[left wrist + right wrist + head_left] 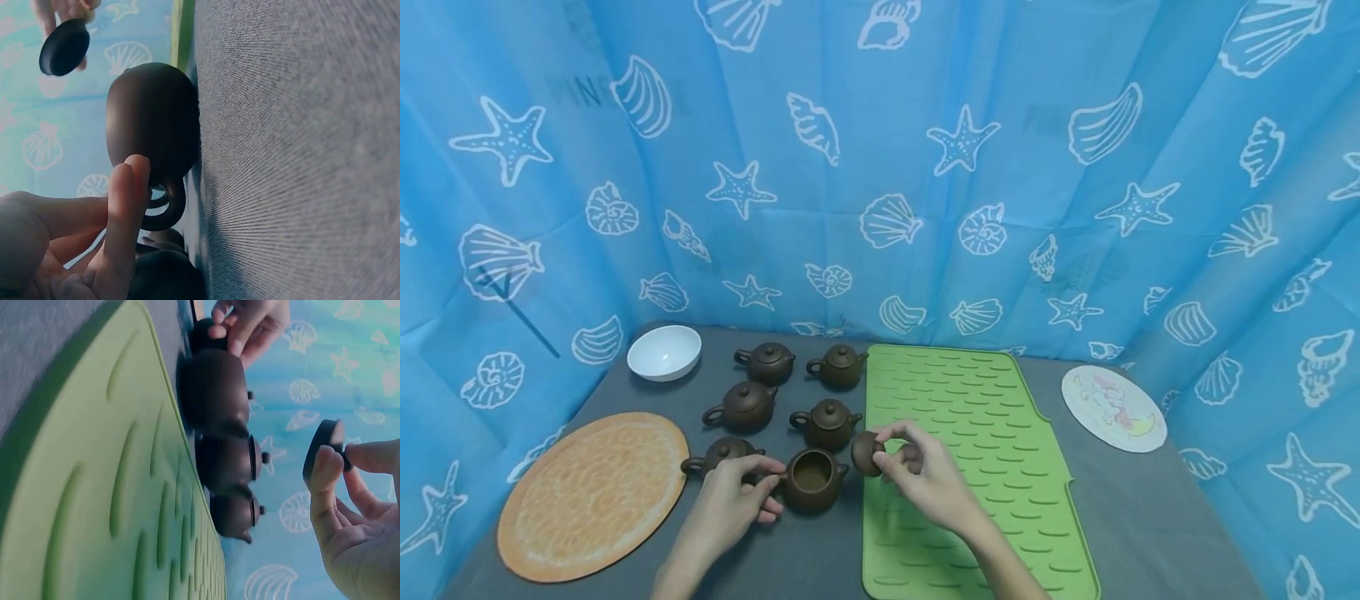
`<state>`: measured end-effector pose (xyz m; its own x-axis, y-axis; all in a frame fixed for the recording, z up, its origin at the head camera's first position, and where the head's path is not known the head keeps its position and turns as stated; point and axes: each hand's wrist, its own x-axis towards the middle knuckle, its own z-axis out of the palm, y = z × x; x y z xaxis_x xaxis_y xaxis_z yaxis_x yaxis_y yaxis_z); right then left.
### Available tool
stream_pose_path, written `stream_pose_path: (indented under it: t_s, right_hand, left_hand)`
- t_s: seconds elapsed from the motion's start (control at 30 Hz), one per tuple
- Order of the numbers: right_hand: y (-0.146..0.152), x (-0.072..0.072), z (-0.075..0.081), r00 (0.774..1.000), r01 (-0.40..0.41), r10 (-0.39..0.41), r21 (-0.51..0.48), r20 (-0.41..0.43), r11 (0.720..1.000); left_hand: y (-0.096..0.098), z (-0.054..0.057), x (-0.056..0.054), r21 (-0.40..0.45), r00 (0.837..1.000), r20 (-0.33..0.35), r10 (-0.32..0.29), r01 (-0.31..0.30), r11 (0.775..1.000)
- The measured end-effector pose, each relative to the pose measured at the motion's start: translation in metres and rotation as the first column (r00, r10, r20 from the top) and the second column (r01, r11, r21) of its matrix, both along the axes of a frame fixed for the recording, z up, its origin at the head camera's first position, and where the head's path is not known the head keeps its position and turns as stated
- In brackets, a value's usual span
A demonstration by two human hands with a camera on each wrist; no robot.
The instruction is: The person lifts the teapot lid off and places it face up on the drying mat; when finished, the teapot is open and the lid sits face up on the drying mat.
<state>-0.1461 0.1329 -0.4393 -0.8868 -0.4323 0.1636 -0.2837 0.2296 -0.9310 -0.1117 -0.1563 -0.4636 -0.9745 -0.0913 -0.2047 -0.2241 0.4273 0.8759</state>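
A dark brown teapot stands lidless on the grey table, its round opening facing up. My left hand pinches its handle between thumb and fingers; in the left wrist view the handle loop shows just past the fingertips. To the right, over the edge of the green mat, my right hand holds the teapot lid by its knob, tipped so its underside faces the teapot. In the right wrist view the lid is raised, apart from the teapot.
Several lidded brown teapots stand behind and left of the open one. The ridged green mat lies at the right. A white bowl, an orange round mat and a white printed disc lie around. A blue curtain hangs behind.
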Motion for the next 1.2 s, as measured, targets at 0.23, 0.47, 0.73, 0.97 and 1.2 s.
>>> stream_pose_path:
  t_s: [0.23,0.47,0.73,0.97,1.2]
  right_hand:
    - [0.022,-0.006,0.002,0.997,-0.063,0.065,-0.054,0.039,0.997]
    - [0.036,-0.016,0.001,0.978,-0.115,0.145,-0.191,0.150,0.975]
    - [0.035,-0.019,-0.005,0.977,-0.100,0.124,-0.138,0.172,0.985]
    - [0.033,-0.024,-0.017,0.974,-0.110,0.124,-0.084,0.188,0.990]
    - [0.036,-0.025,-0.029,0.955,-0.140,0.155,-0.078,0.251,0.987]
  left_hand:
    - [0.000,0.002,0.001,-0.012,1.000,0.024,0.003,-0.003,1.000]
    - [0.001,0.002,0.000,-0.008,1.000,0.024,0.004,-0.004,1.000]
    - [0.000,0.002,0.001,-0.012,1.000,0.003,0.000,0.000,1.000]
    - [0.000,0.002,0.001,-0.018,1.000,0.003,-0.001,0.001,1.000]
    - [0.000,0.002,0.001,-0.009,1.000,0.008,0.000,0.000,1.000]
